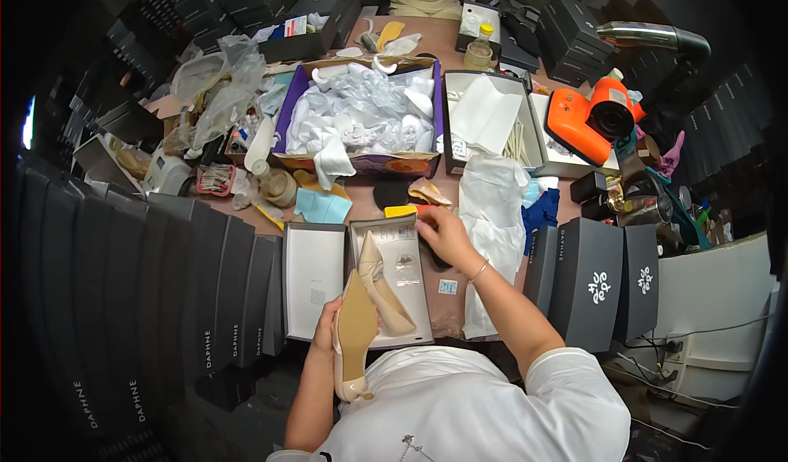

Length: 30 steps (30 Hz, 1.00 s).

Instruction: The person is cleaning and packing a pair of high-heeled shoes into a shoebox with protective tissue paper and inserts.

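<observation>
Two bare hands are bracketing the open grey shoebox (pixel 414 285). The left grip (pixel 326 328) is clamping one beige pump (pixel 355 335) at its side, above the box's near left corner. The pump is showing its tan sole upward and lying to the right of the left palm; its long axis is running roughly with the box's long sides, toe pointing toward the box's far end, heel projecting past the near edge toward the white shirt (pixel 484 404). The left hand is thus being the nearer to it.

The right grip (pixel 443 236) is hovering by the box's far right corner, fingers bending next to a yellow-and-red item (pixel 400 211); whether they are closing on it cannot be determined.

Inside the box, the matching pump (pixel 383 294) is lying aslant, toe toward the far left, heel toward the near right. The lid (pixel 314 285) is lying open along the box's left side. On the counter (pixel 447 308), white paper (pixel 492 240) is stretching to the box's right, a pale blue sheet (pixel 322 206) is lying beyond its lid, and a purple carton (pixel 436 117) of crumpled wrapping is standing farther beyond.
</observation>
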Motion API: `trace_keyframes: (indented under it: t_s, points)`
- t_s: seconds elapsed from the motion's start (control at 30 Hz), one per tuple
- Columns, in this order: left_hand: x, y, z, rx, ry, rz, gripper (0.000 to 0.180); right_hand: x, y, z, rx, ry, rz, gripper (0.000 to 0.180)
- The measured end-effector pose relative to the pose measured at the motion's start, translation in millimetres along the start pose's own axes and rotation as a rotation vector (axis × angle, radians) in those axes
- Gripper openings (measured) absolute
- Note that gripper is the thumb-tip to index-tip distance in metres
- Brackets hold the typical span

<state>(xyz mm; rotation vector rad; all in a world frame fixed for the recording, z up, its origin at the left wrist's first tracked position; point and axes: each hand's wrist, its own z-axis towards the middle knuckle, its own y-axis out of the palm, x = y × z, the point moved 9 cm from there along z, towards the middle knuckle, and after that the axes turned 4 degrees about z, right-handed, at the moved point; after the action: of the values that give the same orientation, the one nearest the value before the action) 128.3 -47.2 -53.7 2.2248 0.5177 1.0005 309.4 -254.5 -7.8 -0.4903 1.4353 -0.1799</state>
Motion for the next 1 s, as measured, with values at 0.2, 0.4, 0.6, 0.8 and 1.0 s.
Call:
trace_keyframes:
  t_s: [0.2,0.4,0.6,0.8,1.0]
  points:
    - [-4,1,8,0.052,-0.166,-0.056,0.059,29,-1,58,0.054,-0.165,-0.553,0.035]
    - [2,9,14,0.081,-0.103,-0.135,0.057,100,11,89,0.054,-0.099,-0.426,0.032]
    - [10,-6,4,0.161,-0.016,-0.101,0.06,23,40,12,-0.294,0.431,1.055,0.022]
    - [-6,-11,12,0.289,0.047,-0.274,0.055,-136,80,-115,-0.477,-0.519,0.021,0.031]
    - [-7,12,-8,0.091,0.157,-0.178,0.051,-128,97,-99,-0.375,-0.391,-0.003,0.031]
